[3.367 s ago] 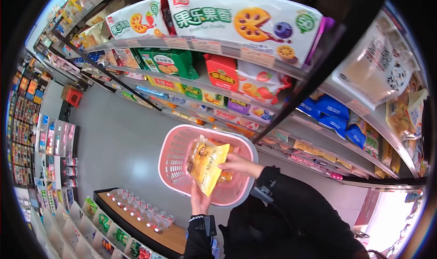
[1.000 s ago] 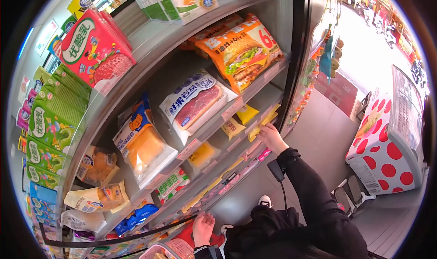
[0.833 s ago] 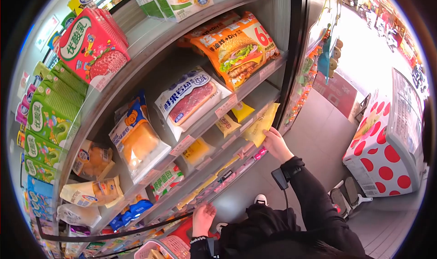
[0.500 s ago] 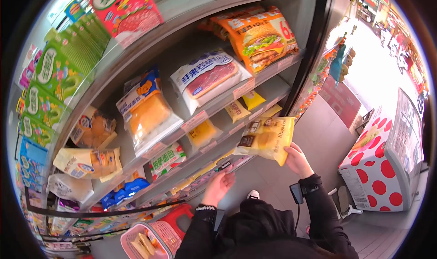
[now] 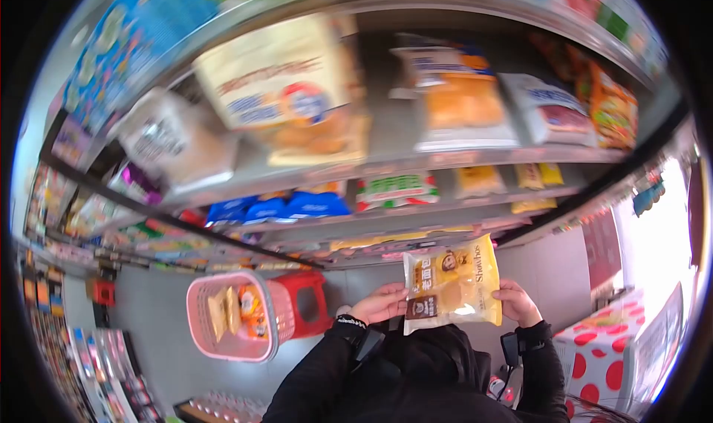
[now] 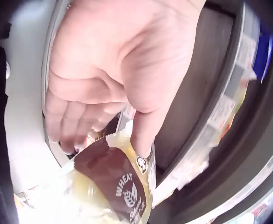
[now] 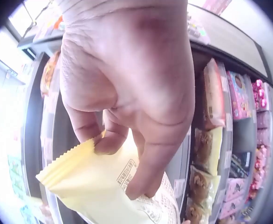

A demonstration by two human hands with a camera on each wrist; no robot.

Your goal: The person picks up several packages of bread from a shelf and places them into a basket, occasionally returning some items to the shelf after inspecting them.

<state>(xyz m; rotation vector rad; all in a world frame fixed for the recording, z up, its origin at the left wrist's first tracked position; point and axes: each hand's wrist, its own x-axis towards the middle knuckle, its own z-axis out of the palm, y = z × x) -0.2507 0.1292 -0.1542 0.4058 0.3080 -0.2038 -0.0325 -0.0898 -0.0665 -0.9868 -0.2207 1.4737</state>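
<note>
A yellow and clear bag of bread (image 5: 453, 285) with a brown label is held up in front of the body in the head view. My right hand (image 5: 516, 302) pinches its yellow right end; in the right wrist view the thumb and fingers (image 7: 148, 163) grip near the crimped edge. My left hand (image 5: 381, 304) is at the opposite edge. In the left wrist view its thumb (image 6: 143, 135) lies on the bag's corner and the other fingers reach out behind, their tips partly hidden.
A pink basket (image 5: 194, 315) with several packages in it stands at left beside a red stool (image 5: 318, 304). Shelves (image 5: 297, 172) of packaged bread and snacks run across the front. A red-dotted freezer (image 5: 605, 356) stands at right.
Earlier both hands held a yellow bag over the basket. Then the right hand took this bag from the shelf, brought it before the body, and the left hand came to it. The view swung left.
</note>
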